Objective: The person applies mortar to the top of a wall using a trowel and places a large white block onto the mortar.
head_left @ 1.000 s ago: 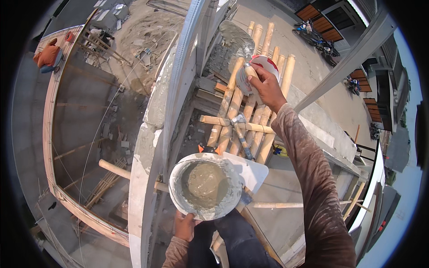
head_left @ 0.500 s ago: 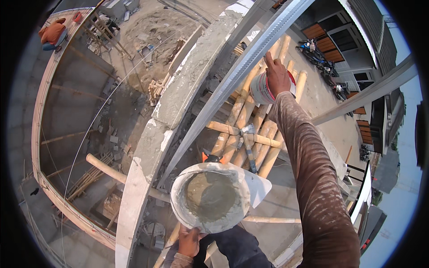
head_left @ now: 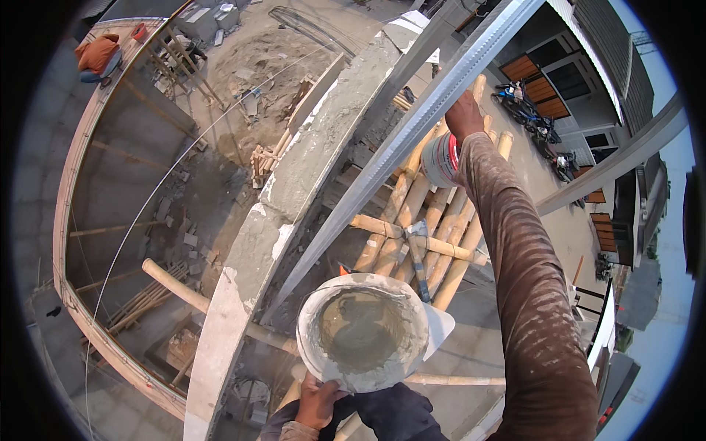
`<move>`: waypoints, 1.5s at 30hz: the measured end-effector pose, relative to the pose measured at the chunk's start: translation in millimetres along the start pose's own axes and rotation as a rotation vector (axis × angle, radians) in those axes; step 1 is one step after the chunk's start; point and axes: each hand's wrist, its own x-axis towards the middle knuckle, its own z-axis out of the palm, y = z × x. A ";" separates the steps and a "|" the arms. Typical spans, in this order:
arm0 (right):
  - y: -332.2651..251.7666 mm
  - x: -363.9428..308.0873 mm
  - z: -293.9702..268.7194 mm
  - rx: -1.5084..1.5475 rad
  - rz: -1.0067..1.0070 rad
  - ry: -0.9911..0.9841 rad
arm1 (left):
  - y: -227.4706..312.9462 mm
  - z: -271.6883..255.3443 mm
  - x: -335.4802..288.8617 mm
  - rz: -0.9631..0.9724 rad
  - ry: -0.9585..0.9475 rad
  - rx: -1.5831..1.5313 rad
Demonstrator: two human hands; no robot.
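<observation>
A mortar-crusted bucket [head_left: 309,349] with wet grey mortar [head_left: 360,331] inside stands low in the middle. My left hand [head_left: 318,403] is closed on its near edge. My right arm stretches far forward, with my right hand [head_left: 465,117] at the top of a small red and white pail [head_left: 440,165] over the bamboo poles. Its fingers are mostly hidden, so I cannot tell whether they grip the pail. A pale, pointed flat piece [head_left: 440,332] sticks out at the bucket's right. Beyond the bucket, a long-handled tool [head_left: 419,268] lies against the bamboo lashing.
A slanting metal channel [head_left: 412,140] crosses close to my right hand. To the left runs a mortar-topped wall [head_left: 309,147], with a drop beyond it. Bamboo poles [head_left: 401,202] form a platform ahead. A person in orange [head_left: 98,55] crouches far left. Motorcycles [head_left: 533,117] stand below right.
My right hand has reached slightly farther, and its fingers are now more hidden. The pail sits a little more to the left against the bamboo. My left hand stays on the bucket.
</observation>
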 end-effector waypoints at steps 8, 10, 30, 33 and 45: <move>-27.5 -88.3 -13.2 -0.067 0.215 -0.052 | 3.2 35.3 -20.1 0.124 0.060 -0.120; -26.3 -130.0 -34.8 0.071 0.206 -0.031 | 1.4 43.7 -29.4 0.109 0.087 -0.133; -81.3 -414.4 -227.1 1.358 1.373 -0.199 | -23.4 195.0 130.6 0.077 -0.199 0.284; -62.1 -429.6 -211.1 1.522 1.460 -0.245 | -27.7 227.3 167.2 0.103 -0.201 0.377; -148.3 -526.6 -189.3 1.228 1.394 -0.321 | -12.1 281.8 280.0 0.077 -0.279 0.332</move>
